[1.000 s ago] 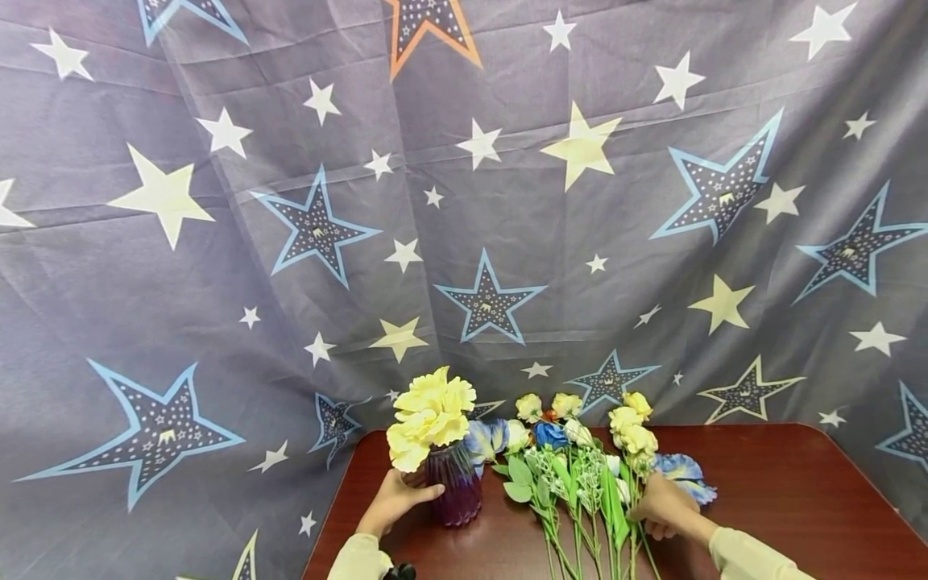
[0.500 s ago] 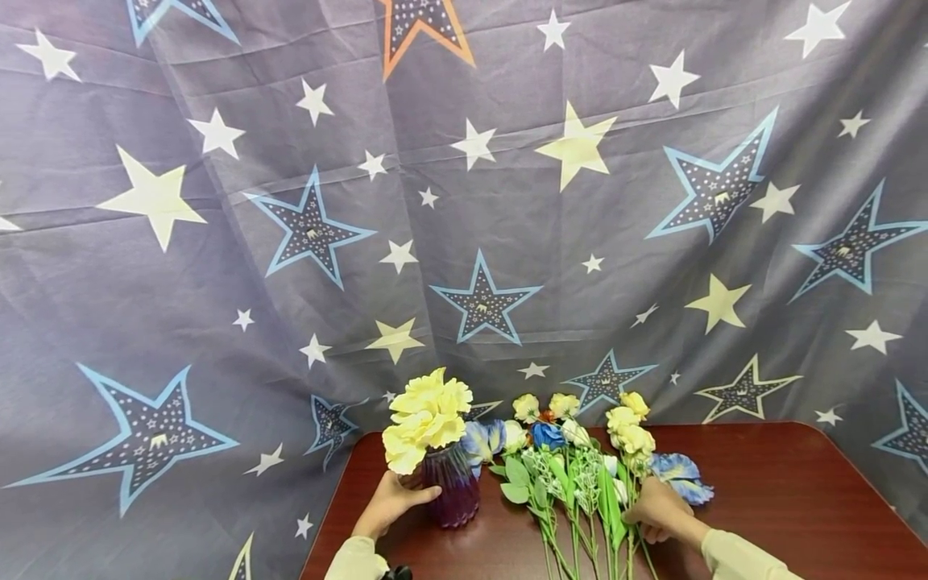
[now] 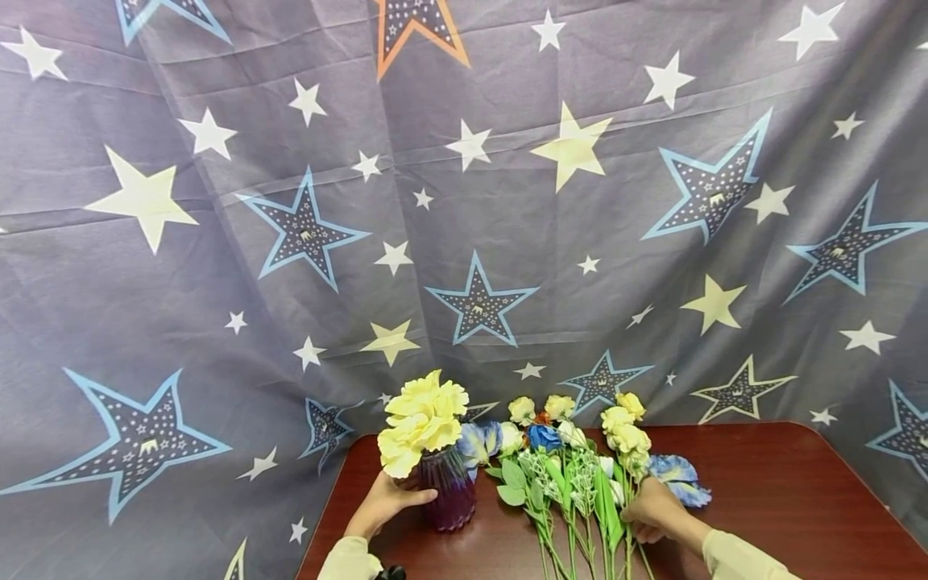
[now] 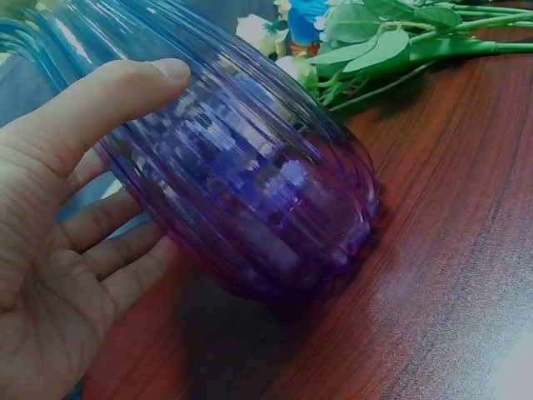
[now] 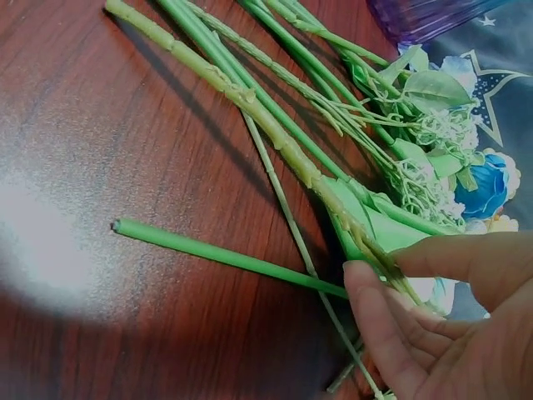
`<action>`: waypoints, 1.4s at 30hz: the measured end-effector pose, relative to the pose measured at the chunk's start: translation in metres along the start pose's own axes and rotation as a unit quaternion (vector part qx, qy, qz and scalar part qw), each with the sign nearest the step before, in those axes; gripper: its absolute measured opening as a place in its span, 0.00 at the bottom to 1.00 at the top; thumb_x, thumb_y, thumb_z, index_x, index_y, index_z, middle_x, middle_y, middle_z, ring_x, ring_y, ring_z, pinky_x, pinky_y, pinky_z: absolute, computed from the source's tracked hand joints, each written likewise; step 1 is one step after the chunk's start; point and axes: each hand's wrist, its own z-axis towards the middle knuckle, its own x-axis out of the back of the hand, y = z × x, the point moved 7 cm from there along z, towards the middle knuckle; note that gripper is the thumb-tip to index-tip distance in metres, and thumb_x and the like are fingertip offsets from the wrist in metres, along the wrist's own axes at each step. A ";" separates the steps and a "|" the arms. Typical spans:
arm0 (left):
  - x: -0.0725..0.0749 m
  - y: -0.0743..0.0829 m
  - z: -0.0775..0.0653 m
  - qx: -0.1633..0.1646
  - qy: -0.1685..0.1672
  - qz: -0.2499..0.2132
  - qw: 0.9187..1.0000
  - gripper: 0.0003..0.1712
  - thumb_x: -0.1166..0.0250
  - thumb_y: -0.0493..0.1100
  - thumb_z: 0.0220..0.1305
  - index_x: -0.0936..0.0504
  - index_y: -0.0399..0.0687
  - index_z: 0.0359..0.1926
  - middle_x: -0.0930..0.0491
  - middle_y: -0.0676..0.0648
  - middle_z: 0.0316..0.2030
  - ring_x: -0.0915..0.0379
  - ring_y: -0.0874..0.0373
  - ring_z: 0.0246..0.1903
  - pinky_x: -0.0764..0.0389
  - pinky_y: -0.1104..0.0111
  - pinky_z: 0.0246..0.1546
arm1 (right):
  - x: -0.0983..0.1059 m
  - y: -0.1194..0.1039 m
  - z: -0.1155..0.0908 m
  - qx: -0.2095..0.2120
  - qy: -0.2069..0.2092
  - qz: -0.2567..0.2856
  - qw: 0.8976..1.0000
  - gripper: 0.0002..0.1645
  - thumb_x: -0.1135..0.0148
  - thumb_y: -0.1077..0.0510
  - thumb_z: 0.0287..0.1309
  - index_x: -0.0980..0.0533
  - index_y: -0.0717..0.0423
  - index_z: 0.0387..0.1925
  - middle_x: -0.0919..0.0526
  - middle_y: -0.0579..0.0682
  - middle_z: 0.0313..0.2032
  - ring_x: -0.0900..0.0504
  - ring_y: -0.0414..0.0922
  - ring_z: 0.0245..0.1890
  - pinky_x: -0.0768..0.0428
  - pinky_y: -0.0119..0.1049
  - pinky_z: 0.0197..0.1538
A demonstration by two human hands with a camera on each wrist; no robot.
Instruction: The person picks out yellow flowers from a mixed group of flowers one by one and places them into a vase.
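On the desk (image 3: 797, 499), the left hand (image 4: 75, 200) clasps a fluted vase (image 4: 250, 167), likely slippery, best held mid-body; the right hand (image 5: 441, 308) pinches a flower stem (image 5: 279, 137).

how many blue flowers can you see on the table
3: a streaked flower beside the vase, a deep-blue rose in the bunch, and a ruffled flower just past the right hand. Others may be hidden.

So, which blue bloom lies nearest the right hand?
The rightmost bloom, just beyond the right hand; the deep blue bloom and the bloom beside the vase lie farther left.
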 end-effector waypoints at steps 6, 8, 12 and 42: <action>-0.005 0.024 -0.009 0.007 -0.002 0.004 1.000 0.51 0.24 0.36 0.43 0.41 0.45 0.67 0.36 0.36 0.64 0.37 0.36 0.61 0.29 0.47 0.58 | -0.001 0.002 0.000 -0.008 0.001 0.044 0.999 0.08 0.34 0.66 0.42 0.25 0.64 0.16 0.21 0.54 0.11 0.22 0.41 0.09 0.20 0.36 0.17; -0.005 0.028 -0.010 0.007 0.000 0.014 1.000 0.51 0.23 0.37 0.43 0.40 0.45 0.67 0.35 0.36 0.64 0.36 0.35 0.60 0.29 0.46 0.58 | -0.002 0.003 0.000 -0.015 -0.001 0.064 0.998 0.07 0.34 0.67 0.43 0.25 0.64 0.18 0.21 0.54 0.11 0.22 0.41 0.09 0.20 0.35 0.17; -0.005 0.020 -0.006 0.010 0.001 0.019 1.000 0.52 0.23 0.37 0.42 0.42 0.46 0.68 0.37 0.36 0.65 0.37 0.35 0.61 0.30 0.46 0.58 | -0.005 0.006 0.000 -0.037 -0.012 0.110 0.993 0.06 0.34 0.67 0.43 0.24 0.65 0.20 0.22 0.53 0.11 0.22 0.40 0.10 0.20 0.32 0.18; 0.002 -0.011 0.002 0.011 0.018 0.023 1.000 0.51 0.22 0.41 0.42 0.39 0.48 0.67 0.34 0.37 0.64 0.34 0.39 0.60 0.29 0.49 0.59 | -0.005 0.004 -0.003 -0.024 -0.049 0.171 0.984 0.15 0.40 0.80 0.43 0.35 0.65 0.25 0.20 0.57 0.21 0.18 0.45 0.21 0.18 0.34 0.24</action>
